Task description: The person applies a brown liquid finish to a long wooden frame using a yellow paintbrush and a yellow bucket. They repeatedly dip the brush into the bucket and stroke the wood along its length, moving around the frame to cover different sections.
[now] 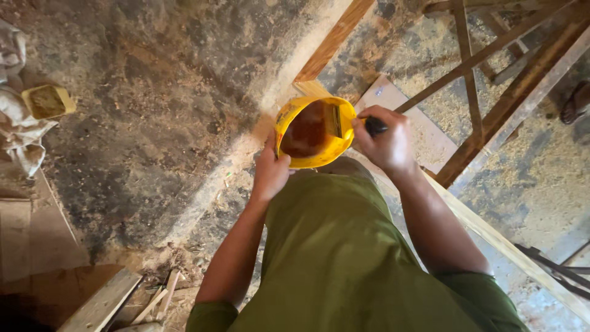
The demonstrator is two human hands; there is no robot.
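Note:
I look straight down over my green shirt. My left hand (271, 171) grips the near left rim of a yellow plastic tub (293, 117) that holds dark brown liquid. My right hand (386, 140) is closed around the black handle of a brush (373, 126), whose flat head dips inside the tub at its right side. The tub is held in front of my chest, above a pale wooden plank (289, 74) that runs diagonally across the floor.
The floor is dirty and strewn with sawdust. A wooden frame of brown slats (491, 117) stands at the right. A small yellow container (48, 101) and crumpled cloth (18, 132) lie at the far left. Scrap boards (101, 304) sit bottom left.

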